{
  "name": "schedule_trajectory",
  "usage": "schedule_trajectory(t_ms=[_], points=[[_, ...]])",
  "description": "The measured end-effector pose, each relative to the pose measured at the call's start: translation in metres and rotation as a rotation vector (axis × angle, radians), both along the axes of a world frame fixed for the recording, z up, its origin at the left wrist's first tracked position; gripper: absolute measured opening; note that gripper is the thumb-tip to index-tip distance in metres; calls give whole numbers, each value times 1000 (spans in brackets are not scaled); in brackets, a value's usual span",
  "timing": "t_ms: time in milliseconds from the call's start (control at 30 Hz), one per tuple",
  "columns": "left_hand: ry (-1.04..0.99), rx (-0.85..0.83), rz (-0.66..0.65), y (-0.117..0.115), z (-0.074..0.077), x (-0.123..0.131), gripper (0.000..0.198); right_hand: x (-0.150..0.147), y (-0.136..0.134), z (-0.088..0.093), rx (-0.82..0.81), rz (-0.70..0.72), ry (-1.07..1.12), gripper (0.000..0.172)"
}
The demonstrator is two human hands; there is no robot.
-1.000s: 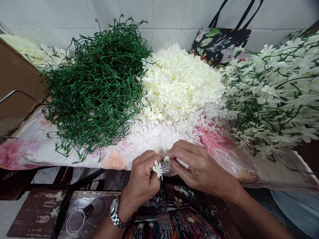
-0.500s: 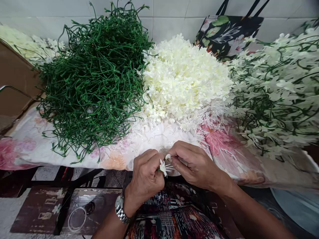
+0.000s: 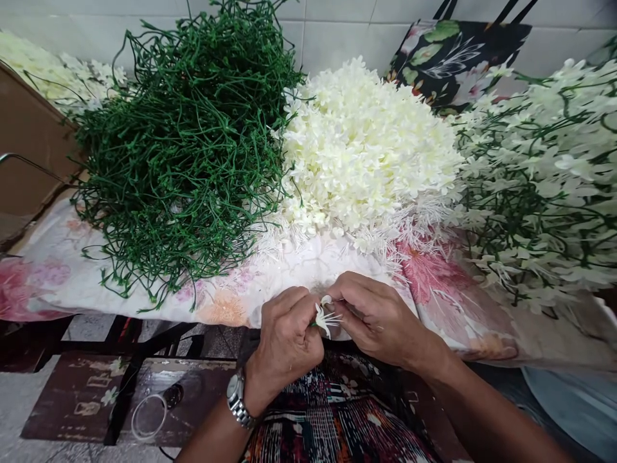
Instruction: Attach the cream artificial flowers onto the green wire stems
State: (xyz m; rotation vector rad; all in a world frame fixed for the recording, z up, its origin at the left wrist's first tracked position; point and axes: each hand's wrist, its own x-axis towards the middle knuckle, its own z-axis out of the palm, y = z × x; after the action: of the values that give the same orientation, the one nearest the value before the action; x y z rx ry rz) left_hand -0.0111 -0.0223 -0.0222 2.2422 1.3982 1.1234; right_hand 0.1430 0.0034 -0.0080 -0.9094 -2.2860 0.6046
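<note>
My left hand (image 3: 292, 334) is closed round a green artificial flower stem, most of it hidden in the fist. From the thumb side of that fist sticks out a white artificial flower (image 3: 328, 319) with thin white stamens pointing right. My right hand (image 3: 380, 315) pinches close beside it, its fingertips at a small white petal piece (image 3: 326, 300). Both hands meet over the front edge of the flowered cloth (image 3: 289, 267). Behind them lie a heap of green plastic stems (image 3: 187, 148) and a heap of loose cream-white blossoms (image 3: 371, 141).
Finished-looking white flower sprays (image 3: 549, 186) with green stems are piled at the right. A black floral bag (image 3: 457, 61) leans on the tiled wall. At the left stands a cardboard box (image 3: 31, 154). Below, a clear plastic cup (image 3: 149, 417) rests on a brown wooden surface (image 3: 187, 386).
The camera view has shifted slightly. The white flower in my left hand has turned a little and sits closer to my right fingertips; both hands keep their grip.
</note>
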Motion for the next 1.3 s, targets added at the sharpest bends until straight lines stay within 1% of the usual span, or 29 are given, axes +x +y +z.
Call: schedule_trajectory(t_ms=[133,267,300,367,500,633,800,1033,1200,1300], points=[[-27,-50,-5,0,1,-1,20,1,0,1,15,-2,-5,16],[-206,-163,-57,-2,4,-5,21,8,0,11,-10,-10,20,9],[-252,-178,-73,-3,5,-6,20,10,-1,15,0,-28,38,13],[-313,-178,-99,-4,7,-8,20,12,-2,23,35,-56,76,20],[-325,-146,-114,-5,13,-9,21,9,-5,29,111,-2,107,15],[-258,-111,-117,-5,17,-8,22,2,-6,23,174,13,82,11],[-150,-88,-102,-7,18,-6,21,0,-7,14,168,13,71,12],[-93,-66,-31,-8,13,-1,21,-1,-10,4,135,-29,146,12],[-100,-69,4,-7,7,1,22,-5,-8,-4,79,-69,196,12],[-99,-60,20,-6,4,2,22,-8,-8,-6,81,-91,223,13]])
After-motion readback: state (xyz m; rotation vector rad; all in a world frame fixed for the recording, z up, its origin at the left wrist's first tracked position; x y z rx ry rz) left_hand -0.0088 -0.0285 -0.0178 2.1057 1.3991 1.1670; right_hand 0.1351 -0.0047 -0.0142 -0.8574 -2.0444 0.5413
